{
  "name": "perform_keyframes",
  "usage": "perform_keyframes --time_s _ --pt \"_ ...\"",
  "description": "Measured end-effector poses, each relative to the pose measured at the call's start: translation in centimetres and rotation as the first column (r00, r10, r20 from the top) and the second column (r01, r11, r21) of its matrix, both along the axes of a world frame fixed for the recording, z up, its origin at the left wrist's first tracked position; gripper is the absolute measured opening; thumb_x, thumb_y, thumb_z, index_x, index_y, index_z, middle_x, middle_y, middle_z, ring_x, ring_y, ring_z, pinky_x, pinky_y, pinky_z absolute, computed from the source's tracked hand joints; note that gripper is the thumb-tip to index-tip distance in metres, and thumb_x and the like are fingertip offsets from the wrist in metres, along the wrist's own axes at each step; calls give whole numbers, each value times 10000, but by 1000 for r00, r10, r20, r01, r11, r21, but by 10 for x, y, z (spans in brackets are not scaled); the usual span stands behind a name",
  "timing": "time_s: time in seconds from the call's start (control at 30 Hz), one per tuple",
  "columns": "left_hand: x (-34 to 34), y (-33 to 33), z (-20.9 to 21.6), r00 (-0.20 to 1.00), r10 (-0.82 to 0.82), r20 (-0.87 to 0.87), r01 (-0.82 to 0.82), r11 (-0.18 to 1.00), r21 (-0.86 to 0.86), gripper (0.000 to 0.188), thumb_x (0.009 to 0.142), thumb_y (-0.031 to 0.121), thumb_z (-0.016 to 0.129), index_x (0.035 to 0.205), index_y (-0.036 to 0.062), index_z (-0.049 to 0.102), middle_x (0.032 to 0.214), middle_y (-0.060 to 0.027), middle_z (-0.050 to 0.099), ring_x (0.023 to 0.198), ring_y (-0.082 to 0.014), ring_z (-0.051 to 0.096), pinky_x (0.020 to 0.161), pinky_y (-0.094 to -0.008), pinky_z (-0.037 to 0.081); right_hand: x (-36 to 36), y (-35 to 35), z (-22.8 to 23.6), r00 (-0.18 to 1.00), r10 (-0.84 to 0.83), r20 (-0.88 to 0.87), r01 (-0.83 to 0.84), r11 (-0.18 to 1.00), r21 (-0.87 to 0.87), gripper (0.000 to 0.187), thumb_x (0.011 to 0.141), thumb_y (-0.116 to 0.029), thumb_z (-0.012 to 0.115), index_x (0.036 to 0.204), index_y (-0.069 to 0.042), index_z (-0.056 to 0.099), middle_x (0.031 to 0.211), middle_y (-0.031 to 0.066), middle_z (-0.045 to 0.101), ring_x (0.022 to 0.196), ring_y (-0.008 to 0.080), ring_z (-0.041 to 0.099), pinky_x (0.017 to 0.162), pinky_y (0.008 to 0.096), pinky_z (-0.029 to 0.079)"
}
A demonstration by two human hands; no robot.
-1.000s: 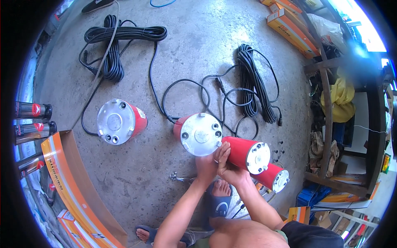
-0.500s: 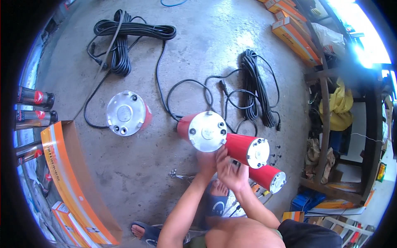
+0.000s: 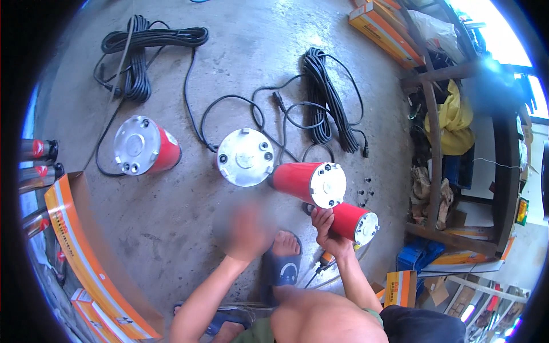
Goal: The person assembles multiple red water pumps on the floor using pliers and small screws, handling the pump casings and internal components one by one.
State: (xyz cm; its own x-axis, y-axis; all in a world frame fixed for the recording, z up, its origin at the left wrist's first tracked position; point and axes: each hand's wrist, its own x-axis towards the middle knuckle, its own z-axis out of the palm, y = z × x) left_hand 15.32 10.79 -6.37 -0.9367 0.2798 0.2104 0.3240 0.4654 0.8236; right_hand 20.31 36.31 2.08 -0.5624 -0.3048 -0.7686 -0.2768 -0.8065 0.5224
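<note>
Several red cylinders with round silver end caps stand on the floor. My left hand [image 3: 247, 231] is smeared by motion, so its fingers do not show clearly; it is below the silver-capped cylinder [image 3: 246, 157] in the middle. My right hand [image 3: 331, 233] has its fingers curled up beside the red cylinder [image 3: 311, 183] and the lower right cylinder [image 3: 350, 220]. A small dark piece shows at its fingertips, too unclear to name. Another cylinder [image 3: 163, 148] stands at the left, apart from both hands.
Coiled black cables [image 3: 137, 68] lie far left, and another cable bundle [image 3: 329, 103] lies behind the cylinders. Small black parts [image 3: 366, 194] are scattered at the right. An orange carton [image 3: 94, 257] edges the left side; a wooden shelf [image 3: 434, 148] with a yellow bag [image 3: 452, 126] stands right.
My hands were close together below the middle cylinder; now they are apart, the left lower and to the left, the right by the right-hand cylinders. The whole view has shifted slightly.
</note>
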Motion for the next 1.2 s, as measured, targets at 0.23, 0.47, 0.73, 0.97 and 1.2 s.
perform_keyframes --time_s 0.23,0.47,0.73,0.97,1.2 --pt "-11 -58 25 994 -24 -104 28 999 35 244 814 47 745 1044 6 673 950 -178 642 858 -388 622 760 -487 505 -1 -21 43 992 -98 -75 99 995 6 508 962 -200 714 1318 89 496 1123 177 719 1002 298 759 928 371 650" --pt "9 -86 5 961 -238 -138 212 961 -180 147 857 71 671 997 25 676 919 -151 623 823 -335 601 732 -462 496 -1 -33 55 940 337 -51 -115 455 883 730 832 -455 792 1328 21 548 1212 193 659 1154 364 648 1086 511 534" --pt "56 -88 -29 956 -292 -16 269 900 -344 322 922 106 646 1224 -1 665 1150 -163 651 1066 -332 629 910 -456 518 10 -84 29 897 383 222 -198 -102 975 730 819 -284 765 1453 -16 523 1401 152 626 1336 322 580 1205 494 404" --pt "49 -85 -16 952 -271 143 302 906 -295 304 909 108 652 1195 11 678 1120 -163 664 1036 -323 643 895 -443 527 7 -116 -31 841 387 379 104 -802 588 956 689 -66 927 1394 -108 283 1470 217 516 1340 310 535 1162 478 406" --pt "57 -78 -22 979 -134 152 166 961 -222 282 915 75 654 1186 3 682 1088 -154 683 970 -303 664 838 -440 544 8 -109 -32 827 387 408 55 -778 626 939 696 -93 939 1360 -125 276 1455 225 517 1314 317 556 1143 478 433"
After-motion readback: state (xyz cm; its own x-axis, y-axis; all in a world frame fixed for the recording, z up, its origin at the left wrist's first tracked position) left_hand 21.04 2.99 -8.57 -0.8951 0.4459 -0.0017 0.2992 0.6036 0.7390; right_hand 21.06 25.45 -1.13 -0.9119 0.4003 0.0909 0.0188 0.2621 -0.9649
